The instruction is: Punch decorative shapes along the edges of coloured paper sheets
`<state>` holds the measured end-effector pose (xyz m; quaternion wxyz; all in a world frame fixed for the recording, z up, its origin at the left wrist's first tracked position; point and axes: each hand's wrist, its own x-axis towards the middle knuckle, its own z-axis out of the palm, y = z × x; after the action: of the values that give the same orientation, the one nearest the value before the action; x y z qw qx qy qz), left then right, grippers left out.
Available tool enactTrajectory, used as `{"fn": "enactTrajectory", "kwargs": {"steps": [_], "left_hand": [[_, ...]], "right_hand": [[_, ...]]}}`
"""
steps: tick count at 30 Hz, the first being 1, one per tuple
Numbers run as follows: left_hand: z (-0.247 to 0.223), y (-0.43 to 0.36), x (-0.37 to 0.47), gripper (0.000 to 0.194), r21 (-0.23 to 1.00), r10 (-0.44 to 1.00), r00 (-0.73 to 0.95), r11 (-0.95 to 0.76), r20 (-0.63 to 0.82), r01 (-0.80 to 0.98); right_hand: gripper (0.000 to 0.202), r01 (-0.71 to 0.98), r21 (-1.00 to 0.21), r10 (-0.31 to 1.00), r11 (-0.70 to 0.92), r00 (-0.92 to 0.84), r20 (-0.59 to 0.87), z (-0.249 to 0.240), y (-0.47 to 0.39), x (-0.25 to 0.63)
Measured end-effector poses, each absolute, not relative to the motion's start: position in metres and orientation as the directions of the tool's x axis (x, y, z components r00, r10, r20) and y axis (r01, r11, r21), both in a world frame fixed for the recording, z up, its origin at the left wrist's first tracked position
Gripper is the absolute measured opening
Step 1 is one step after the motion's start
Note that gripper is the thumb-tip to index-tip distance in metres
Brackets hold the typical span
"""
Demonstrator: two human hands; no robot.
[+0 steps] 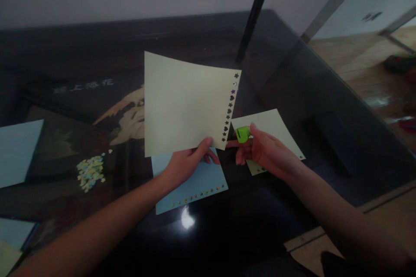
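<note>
My left hand [191, 162] pinches the lower edge of a pale yellow sheet of paper [185, 104], thumb on top. Star and heart holes run down the sheet's right edge. To its right, my right hand [266, 149] grips a small green craft hole punch [242, 134] between thumb and fingers, close to the sheet's lower right corner but apart from the row of holes. Below the raised sheet lies a light blue sheet [191, 186] with punched holes along its near edge. Another pale yellow sheet [269, 123] lies partly behind my right hand.
A pile of small paper cut-outs [91, 172] lies on the dark glossy table [260, 220] at left. Blue paper [19, 151] rests at the left edge, with more sheets [14, 233] nearer me. A black pole [255, 15] stands at the back.
</note>
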<state>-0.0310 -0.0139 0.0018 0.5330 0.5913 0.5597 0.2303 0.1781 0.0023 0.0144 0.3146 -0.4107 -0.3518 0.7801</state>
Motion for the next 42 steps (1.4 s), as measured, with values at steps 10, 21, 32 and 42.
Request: {"fn": "enactTrajectory", "kwargs": {"steps": [10, 21, 32, 42], "left_hand": [[0.002, -0.013, -0.031, 0.054, 0.889, 0.913, 0.259, 0.188, -0.315, 0.418], [0.006, -0.010, -0.030, 0.049, 0.936, 0.933, 0.224, 0.217, -0.282, 0.276], [0.006, -0.011, -0.027, 0.049, 0.940, 0.954, 0.182, 0.179, -0.238, 0.289], [0.001, -0.013, -0.031, 0.059, 0.913, 0.946, 0.139, 0.234, -0.294, 0.334]], "right_hand": [[0.038, -0.175, -0.824, 0.795, -0.540, -0.428, -0.430, 0.018, 0.000, 0.178], [0.029, -0.165, -0.943, 0.943, -0.290, -0.217, -0.252, 0.018, 0.007, 0.187], [0.035, -0.021, -0.983, 0.932, -0.183, -0.323, -0.166, 0.016, 0.006, 0.180], [0.027, 0.353, -0.930, 0.960, 0.100, -0.279, -0.002, 0.018, 0.037, 0.189]]}}
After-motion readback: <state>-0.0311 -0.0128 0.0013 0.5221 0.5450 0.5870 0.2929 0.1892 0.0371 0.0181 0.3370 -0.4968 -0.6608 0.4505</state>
